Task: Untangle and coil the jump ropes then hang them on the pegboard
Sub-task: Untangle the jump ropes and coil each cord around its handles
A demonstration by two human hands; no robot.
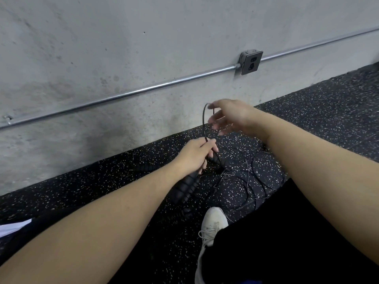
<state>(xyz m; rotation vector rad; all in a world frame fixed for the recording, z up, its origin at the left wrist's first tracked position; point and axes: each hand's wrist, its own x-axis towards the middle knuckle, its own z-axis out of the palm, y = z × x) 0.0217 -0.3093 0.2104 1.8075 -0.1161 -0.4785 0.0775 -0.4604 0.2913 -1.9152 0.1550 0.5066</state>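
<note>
My left hand (193, 155) grips black ribbed jump rope handles (187, 186) together with a loop of thin black rope (204, 121) that arcs up from the fist. My right hand (229, 116) is above and to the right, pinching the top of that loop between thumb and forefinger, the other fingers spread. More thin rope (244, 185) lies in loose tangled coils on the speckled floor below my hands. Another ribbed handle (218, 160) pokes out to the right of my left fist. No pegboard is in view.
A concrete wall (123, 58) stands close ahead, with a metal conduit (143, 89) and an outlet box (251, 62) on it. The floor is black speckled rubber (123, 177). My white shoe (211, 228) and dark trouser leg (287, 232) are at the lower right.
</note>
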